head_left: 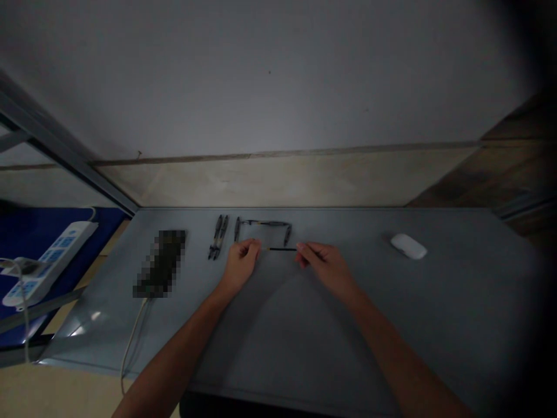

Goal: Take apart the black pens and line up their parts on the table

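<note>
A thin pen refill point(282, 249), dark along most of its visible length, is stretched level between my two hands. Fingers and thumb of my left hand point(242, 261) are pinched at its left end, while my right hand point(324, 264) pinches the right end. Just beyond them lie pen parts: a short dark barrel piece point(237, 229) at the left, a slim piece point(267, 223) lying crosswise, and another short barrel piece point(288, 234) at the right. Left of these, two pens point(218, 237) rest side by side.
The grey table point(270, 331) meets a pale wall point(278, 180) at its back. A white computer mouse point(408, 246) sits at the right. A pixelated dark object point(161, 264) with a cable point(133, 337) lies left. Beyond the table's left edge is a white power strip point(52, 261).
</note>
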`<state>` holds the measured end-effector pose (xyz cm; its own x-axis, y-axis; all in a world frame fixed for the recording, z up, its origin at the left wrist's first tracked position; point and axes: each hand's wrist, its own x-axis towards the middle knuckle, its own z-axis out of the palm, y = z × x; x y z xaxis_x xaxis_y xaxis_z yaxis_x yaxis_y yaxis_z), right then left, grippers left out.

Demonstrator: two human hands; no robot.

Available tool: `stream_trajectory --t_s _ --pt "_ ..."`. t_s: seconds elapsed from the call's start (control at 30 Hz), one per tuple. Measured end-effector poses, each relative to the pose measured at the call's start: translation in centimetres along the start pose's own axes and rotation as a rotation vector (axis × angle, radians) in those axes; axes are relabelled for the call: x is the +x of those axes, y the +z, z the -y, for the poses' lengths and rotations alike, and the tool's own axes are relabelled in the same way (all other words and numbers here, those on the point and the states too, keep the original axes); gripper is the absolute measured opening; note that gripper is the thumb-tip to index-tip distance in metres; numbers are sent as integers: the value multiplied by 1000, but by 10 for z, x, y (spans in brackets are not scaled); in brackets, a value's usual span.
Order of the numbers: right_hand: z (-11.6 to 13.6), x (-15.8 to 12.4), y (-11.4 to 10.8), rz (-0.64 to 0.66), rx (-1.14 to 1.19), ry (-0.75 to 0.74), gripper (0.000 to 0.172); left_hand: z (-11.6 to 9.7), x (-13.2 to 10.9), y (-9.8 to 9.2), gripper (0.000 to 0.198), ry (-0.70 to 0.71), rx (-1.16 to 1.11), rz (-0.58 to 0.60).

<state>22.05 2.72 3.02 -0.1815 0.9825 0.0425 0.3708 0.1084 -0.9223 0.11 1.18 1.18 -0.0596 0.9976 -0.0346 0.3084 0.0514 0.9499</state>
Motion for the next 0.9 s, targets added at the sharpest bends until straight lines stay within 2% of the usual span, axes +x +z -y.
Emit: stream_trajectory --t_s 0.17,0.23,0.33,0.43,0.7,0.77,0.9 --pt "0 0 1 21 31 -84 25 6 3 -2 48 14 12 -29" --pt "-1 0 2 -5 14 -88 29 7 3 -2 48 28 21 -37" --pt "-2 0 2 -25 -27 -45 47 6 3 -1 49 47 35 -32" --pt "-2 -1 1 -22 -60 -6 50 5 2 0 49 52 50 -15" --pt "-2 0 3 -40 11 -94 22 3 1 -2 51 39 73 -25" --pt "-2 0 4 -43 0 -85 26 3 1 -2 51 42 76 -33" --pt "1 -2 3 -43 -31 -15 47 4 1 -1 50 57 76 -34"
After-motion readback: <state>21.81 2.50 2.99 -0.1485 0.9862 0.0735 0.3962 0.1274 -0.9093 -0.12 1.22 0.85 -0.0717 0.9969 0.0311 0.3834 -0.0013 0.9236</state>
